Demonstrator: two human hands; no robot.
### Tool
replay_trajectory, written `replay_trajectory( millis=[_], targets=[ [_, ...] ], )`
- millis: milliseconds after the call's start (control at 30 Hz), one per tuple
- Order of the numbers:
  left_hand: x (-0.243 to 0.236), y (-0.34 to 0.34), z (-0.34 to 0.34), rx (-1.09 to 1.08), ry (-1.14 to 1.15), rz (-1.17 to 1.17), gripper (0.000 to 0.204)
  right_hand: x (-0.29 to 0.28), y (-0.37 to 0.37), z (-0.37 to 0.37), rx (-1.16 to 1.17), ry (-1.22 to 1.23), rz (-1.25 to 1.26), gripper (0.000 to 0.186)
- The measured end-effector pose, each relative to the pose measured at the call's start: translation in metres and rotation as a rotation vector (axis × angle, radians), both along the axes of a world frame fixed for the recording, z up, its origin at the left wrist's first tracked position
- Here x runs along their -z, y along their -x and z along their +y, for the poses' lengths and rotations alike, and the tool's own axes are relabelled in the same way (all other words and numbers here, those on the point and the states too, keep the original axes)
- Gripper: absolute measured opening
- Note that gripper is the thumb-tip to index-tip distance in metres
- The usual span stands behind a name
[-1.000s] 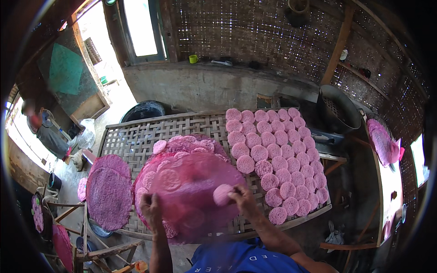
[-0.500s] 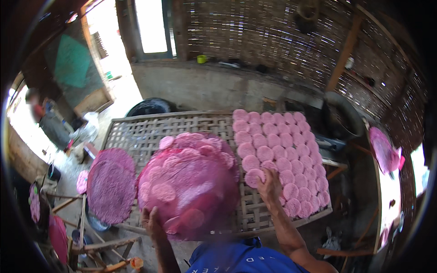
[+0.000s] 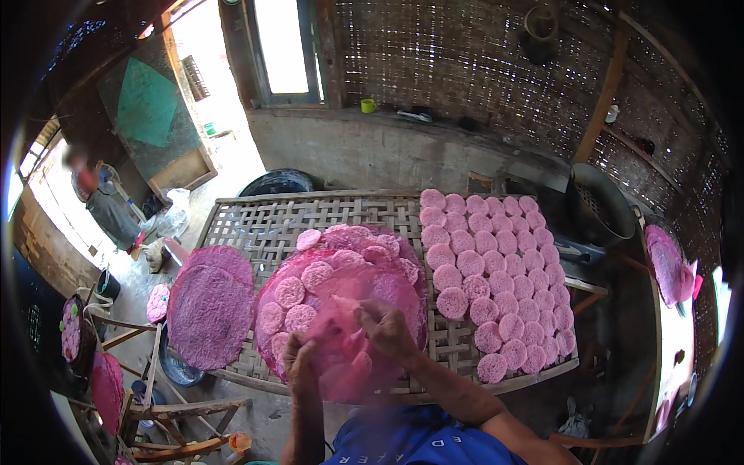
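Observation:
Both hands are over a pile of lacy pink discs [image 3: 290, 292] and round pink sheets in the middle of a woven bamboo rack [image 3: 263, 215]. My left hand [image 3: 301, 363] pinches the near left part of a thin, see-through pink sheet [image 3: 337, 360], which looks blurred and crumpled. My right hand [image 3: 385, 329] grips the same sheet farther up, with closed fingers. A few discs show through the sheet. To the right, rows of lacy pink discs [image 3: 504, 284] lie flat on the rack, close together.
Darker pink round sheets [image 3: 208, 318] overlap the rack's left edge. A black tub [image 3: 275, 181] stands behind the rack, and a large dark pot [image 3: 601, 203] sits at the back right. Wooden stands [image 3: 186, 411] are at the lower left. Another person [image 3: 108, 205] is near the far-left doorway.
My right hand has moved left from the disc rows to the pile and taken hold of the sheet. The sheet is now drawn back, uncovering discs on the pile's left. The view has shifted.

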State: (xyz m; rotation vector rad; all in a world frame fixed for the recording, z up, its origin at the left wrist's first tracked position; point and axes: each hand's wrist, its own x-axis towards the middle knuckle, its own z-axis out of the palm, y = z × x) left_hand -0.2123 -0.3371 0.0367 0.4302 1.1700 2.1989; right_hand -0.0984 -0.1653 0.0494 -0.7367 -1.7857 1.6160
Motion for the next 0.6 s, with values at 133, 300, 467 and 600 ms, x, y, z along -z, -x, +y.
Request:
replay_trajectory(
  millis=[133, 300, 467, 600],
  targets=[
    [0.026, 0.034, -0.011, -0.067, -0.007, -0.076, 0.008, 0.033, -0.039, 0.022, 0.211, 0.35, 0.148, 0.02],
    [0.065, 0.066, -0.017, -0.381, 0.268, 0.14, 0.032, 0.078, -0.133, 0.059, 0.304, 0.021, -0.096, 0.018],
    [0.067, 0.043, -0.037, -0.155, 0.135, -0.04, 0.03, 0.107, -0.188, 0.064, 0.48, -0.557, -0.399, 0.024],
    [0.038, 0.017, -0.043, -0.22, 0.429, 0.109, 0.026, 0.081, -0.182, 0.048, 0.62, -0.675, -0.551, 0.031]
  ],
)
